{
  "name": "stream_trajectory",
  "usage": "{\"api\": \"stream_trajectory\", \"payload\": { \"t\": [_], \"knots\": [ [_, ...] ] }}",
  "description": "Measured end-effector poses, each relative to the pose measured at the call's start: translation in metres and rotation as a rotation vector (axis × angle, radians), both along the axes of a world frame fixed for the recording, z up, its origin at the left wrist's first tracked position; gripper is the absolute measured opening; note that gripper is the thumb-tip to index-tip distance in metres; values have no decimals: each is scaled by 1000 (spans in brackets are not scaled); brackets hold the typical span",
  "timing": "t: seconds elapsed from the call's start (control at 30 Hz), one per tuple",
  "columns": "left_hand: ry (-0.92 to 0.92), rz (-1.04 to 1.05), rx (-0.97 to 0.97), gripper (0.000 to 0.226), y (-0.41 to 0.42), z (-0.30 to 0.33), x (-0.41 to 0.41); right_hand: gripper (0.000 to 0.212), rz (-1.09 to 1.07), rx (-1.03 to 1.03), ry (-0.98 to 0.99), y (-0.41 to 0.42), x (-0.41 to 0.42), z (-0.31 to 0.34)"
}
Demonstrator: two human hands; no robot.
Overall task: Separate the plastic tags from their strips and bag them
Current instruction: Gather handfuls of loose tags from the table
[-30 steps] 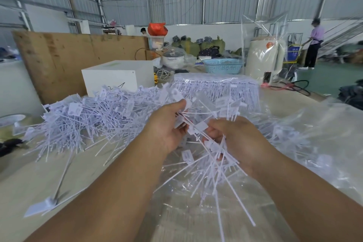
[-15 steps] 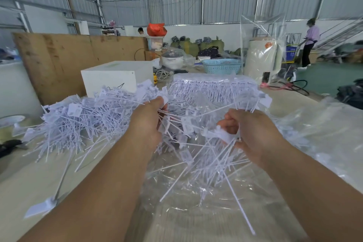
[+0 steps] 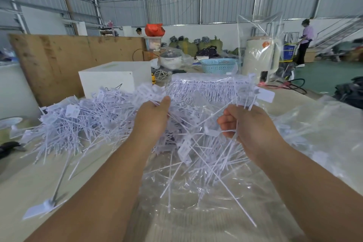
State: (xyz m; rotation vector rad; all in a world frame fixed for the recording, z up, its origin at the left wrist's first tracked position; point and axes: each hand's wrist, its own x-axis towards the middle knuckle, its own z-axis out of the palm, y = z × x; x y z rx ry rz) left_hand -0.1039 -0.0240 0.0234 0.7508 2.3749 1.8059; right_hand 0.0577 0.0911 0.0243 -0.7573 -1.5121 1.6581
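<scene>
Left hand (image 3: pixel 152 118) fingers pinching tags (image 3: pixel 188 149), right hand (image 3: pixel 247 125) fisted on a bundle — both above clear bag (image 3: pixel 196 202), bench (image 3: pixel 23 179).

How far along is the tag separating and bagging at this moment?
Done: loose tags lie on the clear bag. In hand: left hand and right hand each grip a bunch of tags. Left: a large pile and a wrapped bundle of strips.
</scene>
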Motion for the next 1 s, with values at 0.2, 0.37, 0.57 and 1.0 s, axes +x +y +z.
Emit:
{"api": "stream_trajectory", "payload": {
  "t": [0.2, 0.37, 0.57, 1.0],
  "knots": [
    [225, -66, -403, 49, -4, 6, 12, 23, -43, 109, -25, -1, -1, -4],
    [221, -308, -563, 42, -7, 20, 32, 26, -21, 171, 10, -9, 1, 0],
    [378, -576, -839, 48, -12, 21, 68, 27, 39, 237, 55, -19, 4, 5],
    [496, -499, -809, 34, -29, -5, 59, 26, 37, 273, 48, -16, 12, 13]
  ]
}}
